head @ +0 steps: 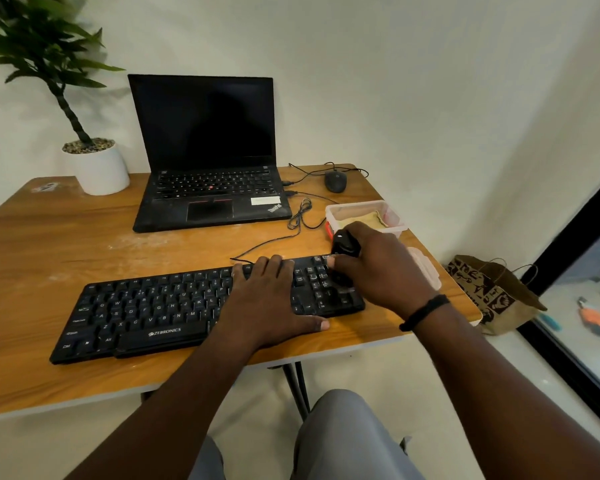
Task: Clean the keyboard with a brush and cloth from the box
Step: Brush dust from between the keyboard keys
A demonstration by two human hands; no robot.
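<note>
Black Zebronics keyboard [201, 306] sits near the wooden surface's [84, 237] front edge; your left hand [267, 299] presses flat on it, your right hand [378, 268] grips a black brush [343, 247] over the number pad.

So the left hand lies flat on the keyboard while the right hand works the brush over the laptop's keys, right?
Not quite. The head view shows the right hand holding the black brush on the right end of the black keyboard, not on the laptop, which stands untouched behind. The left hand does lie flat on the keyboard.
</note>
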